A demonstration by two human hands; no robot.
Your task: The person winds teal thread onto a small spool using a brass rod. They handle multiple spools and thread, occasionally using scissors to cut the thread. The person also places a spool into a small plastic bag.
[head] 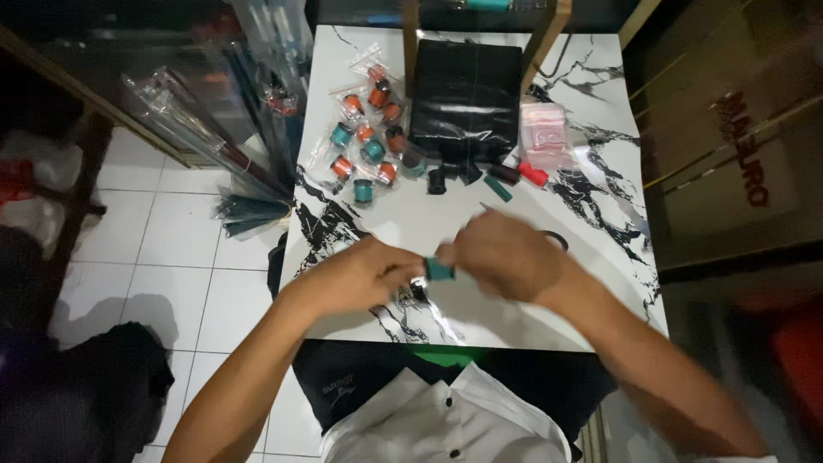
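Closest to the lens, a white buttoned shirt [446, 424] fills the bottom edge, just under the near rim of the marble-patterned table [600, 257]. Both forearms reach over that rim and meet above the near middle of the tabletop. Left hand [360, 276] and right hand [506, 255] come together on a small teal cylinder [440, 271], each pinching one end between fingertips, so the piece sits just off the surface between them; the picture is blurred there and the exact grip of the right hand is hard to read.

Beyond the hands lies an open strip of bare white top, reaching up to a scatter of small parts. Bagged orange and teal spools [367, 141] cluster toward the far left side, close to the left edge. A black pouch [467, 94] sits at the far centre, with a red-capped piece [533, 175] and a pinkish clear packet [544, 129] to its right. Long clear-wrapped bundles [214, 129] lean beside the table's left edge, over white floor tiles [171, 249].
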